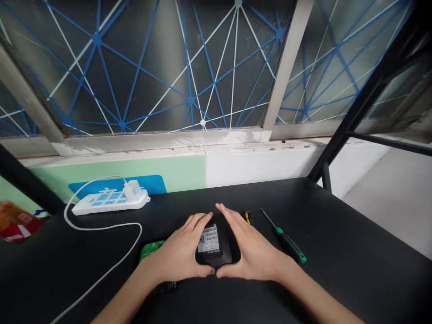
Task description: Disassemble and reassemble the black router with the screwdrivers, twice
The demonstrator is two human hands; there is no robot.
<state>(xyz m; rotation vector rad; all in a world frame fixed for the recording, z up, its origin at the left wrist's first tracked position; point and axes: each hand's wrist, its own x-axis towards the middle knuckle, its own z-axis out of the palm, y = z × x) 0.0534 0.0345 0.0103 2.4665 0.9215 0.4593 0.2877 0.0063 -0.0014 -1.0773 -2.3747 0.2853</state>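
A black plastic device with a white barcode label stands on the black table between my two hands. My left hand curves around its left side, fingers over the far edge and thumb at the near edge. My right hand wraps its right side the same way, and the two thumb tips almost meet in front. Partly hidden behind my left hand lies a green circuit board. Close to my right fingers is a small yellow and black piece. Farther right rests a screwdriver with a green and black handle.
At the back left sits a white power strip with a white plug in it. Its white cable curves across the table's left side. A red packet is at the far left. Black frame posts rise beside the window.
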